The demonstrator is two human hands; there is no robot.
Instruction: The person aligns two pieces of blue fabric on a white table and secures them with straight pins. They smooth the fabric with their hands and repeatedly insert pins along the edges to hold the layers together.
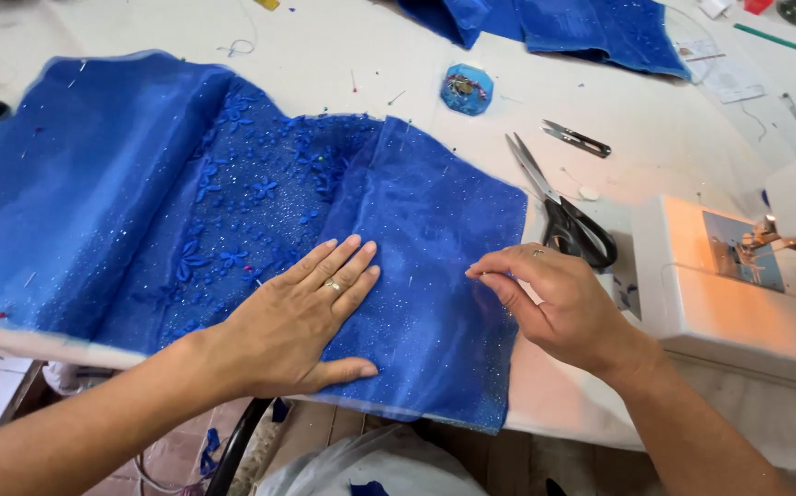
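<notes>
On the counter [343, 55] my left hand [301, 317] lies flat on soft, slippery blue fabric [416, 230]; my right hand [554, 303] pinches its edge

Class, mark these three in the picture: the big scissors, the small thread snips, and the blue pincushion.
Scissors [558, 213]: head view, on the pivot where blades meet the black handles.
Thread snips [575, 139]: head view, on the middle of the body.
Pincushion [467, 89]: head view, on its top centre.
</notes>
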